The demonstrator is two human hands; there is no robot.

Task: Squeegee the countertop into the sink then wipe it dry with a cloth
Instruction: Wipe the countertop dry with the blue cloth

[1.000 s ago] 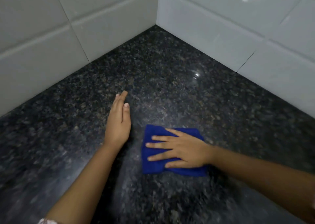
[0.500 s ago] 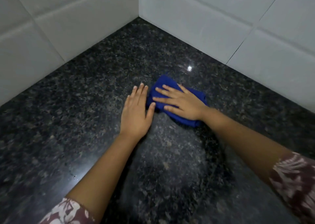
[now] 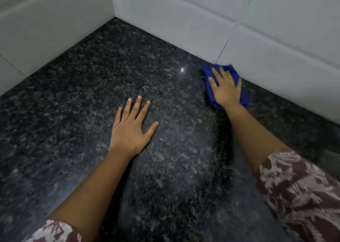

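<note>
A folded blue cloth point(image 3: 208, 79) lies on the dark speckled granite countertop point(image 3: 77, 98), right against the foot of the right-hand tiled wall. My right hand point(image 3: 225, 88) presses flat on top of the cloth with fingers spread, covering most of it. My left hand point(image 3: 131, 129) rests palm-down on the bare countertop near the middle, fingers apart, holding nothing. No sink or squeegee is in view.
White tiled walls point(image 3: 184, 22) meet in a corner at the back and bound the countertop on the left and right. A small light glint point(image 3: 182, 70) shows on the stone. Patterned sleeves point(image 3: 301, 192) cover my upper arms.
My right hand has slid the blue cloth away from my left hand, rightward and back to the wall's foot. My left hand stays flat on the counter, its fingers now spread wider.
</note>
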